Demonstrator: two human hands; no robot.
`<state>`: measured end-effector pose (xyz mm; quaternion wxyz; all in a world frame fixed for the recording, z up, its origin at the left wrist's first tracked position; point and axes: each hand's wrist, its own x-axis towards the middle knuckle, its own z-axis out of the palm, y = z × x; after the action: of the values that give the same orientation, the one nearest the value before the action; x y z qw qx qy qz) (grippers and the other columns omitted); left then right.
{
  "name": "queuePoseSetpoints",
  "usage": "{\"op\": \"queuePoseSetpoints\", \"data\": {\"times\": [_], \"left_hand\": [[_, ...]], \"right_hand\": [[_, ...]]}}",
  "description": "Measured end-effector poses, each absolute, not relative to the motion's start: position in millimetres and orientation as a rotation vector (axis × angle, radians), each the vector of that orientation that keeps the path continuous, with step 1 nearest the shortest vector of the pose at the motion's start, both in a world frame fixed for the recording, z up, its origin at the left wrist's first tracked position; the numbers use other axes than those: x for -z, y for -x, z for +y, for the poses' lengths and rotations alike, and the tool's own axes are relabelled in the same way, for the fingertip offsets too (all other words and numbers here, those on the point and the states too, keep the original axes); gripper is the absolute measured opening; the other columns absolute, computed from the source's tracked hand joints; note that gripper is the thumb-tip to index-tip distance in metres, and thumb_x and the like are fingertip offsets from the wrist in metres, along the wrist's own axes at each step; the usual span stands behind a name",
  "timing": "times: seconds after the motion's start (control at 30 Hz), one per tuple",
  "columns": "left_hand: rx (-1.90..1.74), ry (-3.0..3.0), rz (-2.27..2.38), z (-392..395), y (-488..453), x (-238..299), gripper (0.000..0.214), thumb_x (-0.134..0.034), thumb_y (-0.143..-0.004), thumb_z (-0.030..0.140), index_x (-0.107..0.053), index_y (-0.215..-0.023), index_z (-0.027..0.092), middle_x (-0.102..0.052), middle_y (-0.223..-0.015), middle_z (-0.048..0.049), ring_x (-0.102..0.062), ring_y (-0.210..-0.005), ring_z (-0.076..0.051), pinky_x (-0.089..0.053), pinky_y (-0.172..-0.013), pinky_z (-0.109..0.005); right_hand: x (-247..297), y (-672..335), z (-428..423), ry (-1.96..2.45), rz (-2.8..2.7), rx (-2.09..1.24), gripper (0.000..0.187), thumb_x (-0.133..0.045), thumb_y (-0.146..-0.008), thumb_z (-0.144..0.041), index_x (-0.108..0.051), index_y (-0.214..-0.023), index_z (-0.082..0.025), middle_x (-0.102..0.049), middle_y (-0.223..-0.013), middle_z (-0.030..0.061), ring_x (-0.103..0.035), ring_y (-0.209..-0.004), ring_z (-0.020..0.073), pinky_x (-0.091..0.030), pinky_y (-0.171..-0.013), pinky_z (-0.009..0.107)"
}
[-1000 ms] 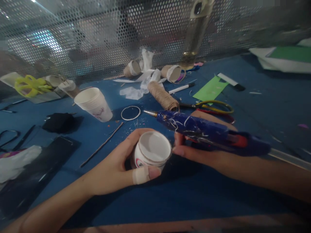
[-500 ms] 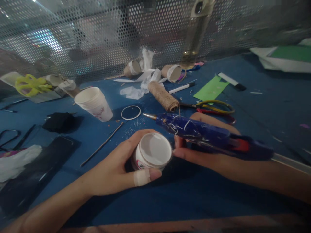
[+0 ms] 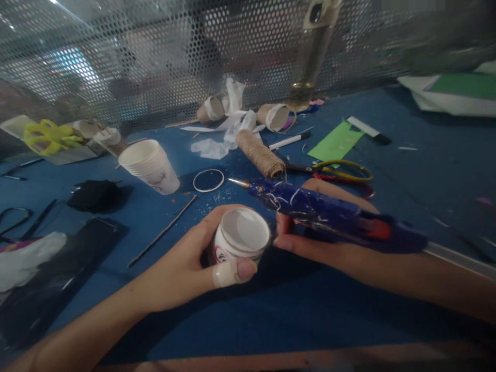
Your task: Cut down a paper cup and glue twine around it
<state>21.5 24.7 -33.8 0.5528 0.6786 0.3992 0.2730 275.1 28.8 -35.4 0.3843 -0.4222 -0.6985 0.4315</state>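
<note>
My left hand (image 3: 186, 263) wraps round a small white paper cup (image 3: 241, 238), held base-up over the blue table (image 3: 310, 310); a plaster is on the thumb. My right hand (image 3: 310, 237) grips a blue hot glue gun (image 3: 329, 217), its metal nozzle (image 3: 238, 182) pointing left just above and beyond the cup. The right thumb tip touches the cup's right side. A spool of brown twine (image 3: 259, 152) lies right behind the nozzle.
A stack of white paper cups (image 3: 149, 165) lies tipped at the left, a white ring (image 3: 208, 180) beside it. Scissors (image 3: 333, 168), a green paper piece (image 3: 336, 140), a pen (image 3: 289, 140), cardboard tubes (image 3: 276, 116) and a perforated metal screen (image 3: 194, 51) stand behind. Dark items (image 3: 58, 263) lie at left.
The cup has tilted slightly and sunk a little in my left hand. The glue gun has barely shifted.
</note>
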Motion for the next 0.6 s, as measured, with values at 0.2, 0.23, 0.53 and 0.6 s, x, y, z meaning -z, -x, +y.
{"op": "queuePoseSetpoints", "data": {"times": [0.2, 0.23, 0.53, 0.6], "left_hand": [[-0.623, -1.454, 0.955, 25, -19, 32, 0.051, -0.079, -0.09, 0.047, -0.062, -0.134, 0.026, -0.068, -0.118, -0.0062, -0.062, -0.107, -0.025, -0.05, -0.096, -0.034], [-0.619, -1.445, 0.933, 26, -18, 32, 0.05, -0.079, -0.091, 0.047, -0.063, -0.133, 0.025, -0.068, -0.117, -0.0064, -0.062, -0.106, -0.025, -0.05, -0.094, -0.034], [-0.684, -1.454, 0.816, 23, -3, 35, 0.061, -0.075, -0.09, 0.056, -0.057, -0.142, 0.029, -0.067, -0.13, -0.0077, -0.063, -0.123, -0.034, -0.053, -0.104, -0.043], [-0.678, -1.425, 0.726, 20, -2, 33, 0.059, -0.074, -0.091, 0.055, -0.056, -0.142, 0.033, -0.069, -0.131, -0.0053, -0.065, -0.125, -0.035, -0.053, -0.106, -0.045]], "right_hand": [[42, -274, 30, 0.997, -1.741, -1.061, 0.032, -0.093, -0.072, -0.026, -0.068, -0.09, -0.035, -0.077, -0.089, -0.0059, -0.075, -0.082, 0.0205, -0.066, -0.072, 0.034], [42, -274, 30, 1.003, -1.744, -1.055, 0.032, -0.093, -0.072, -0.025, -0.068, -0.09, -0.034, -0.077, -0.089, -0.0058, -0.076, -0.082, 0.0205, -0.066, -0.072, 0.034], [50, -284, 36, 1.02, -1.815, -0.951, 0.027, -0.086, -0.079, -0.034, -0.066, -0.097, -0.029, -0.08, -0.098, 0.0015, -0.078, -0.09, 0.027, -0.068, -0.08, 0.04], [49, -283, 38, 1.008, -1.813, -0.964, 0.025, -0.086, -0.078, -0.033, -0.067, -0.093, -0.029, -0.08, -0.093, 0.0011, -0.078, -0.087, 0.0271, -0.067, -0.081, 0.039]]}}
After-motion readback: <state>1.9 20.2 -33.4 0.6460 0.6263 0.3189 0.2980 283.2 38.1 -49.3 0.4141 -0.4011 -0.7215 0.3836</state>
